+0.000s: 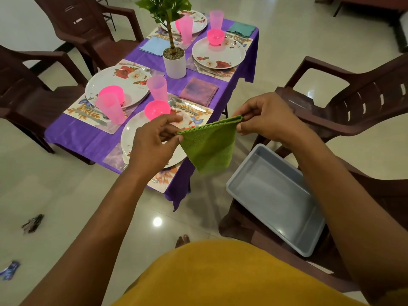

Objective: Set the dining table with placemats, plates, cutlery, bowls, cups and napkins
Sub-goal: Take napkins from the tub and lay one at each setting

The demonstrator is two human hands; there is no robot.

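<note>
Left hand [152, 142]: our fingers pinch the green napkin's [209, 146] 9 o'clock corner.
Right hand [262, 115]: our fingers pinch the corner at 1 o'clock.
Green napkin: we hold it folded in the air, hanging point-down over the table's near edge, just at 3 o'clock of the nearest plate [132, 138].
Pink bowl [157, 109]: on that plate, at 12 o'clock.
Grey tray [276, 197]: on the chair [344, 111] at 5 o'clock of the napkin.
</note>
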